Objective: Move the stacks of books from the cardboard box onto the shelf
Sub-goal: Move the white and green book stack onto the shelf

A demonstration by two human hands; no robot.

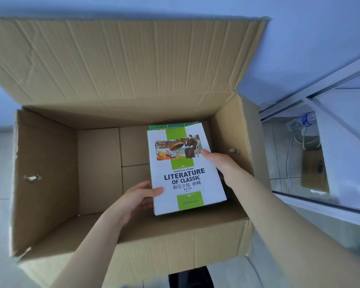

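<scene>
Left hand (139, 196), right hand (222, 165) grip white-green book stack (185, 173) by side edges inside cardboard box (46, 173).

I see a pale tiled floor (0, 183) carrying an open cardboard box (46, 163), which sits directly on the tiles. Just to its right a white shelf (320, 205) stands on the same floor, and a plastic bottle (301, 121) lies low behind the shelf's frame.
</scene>
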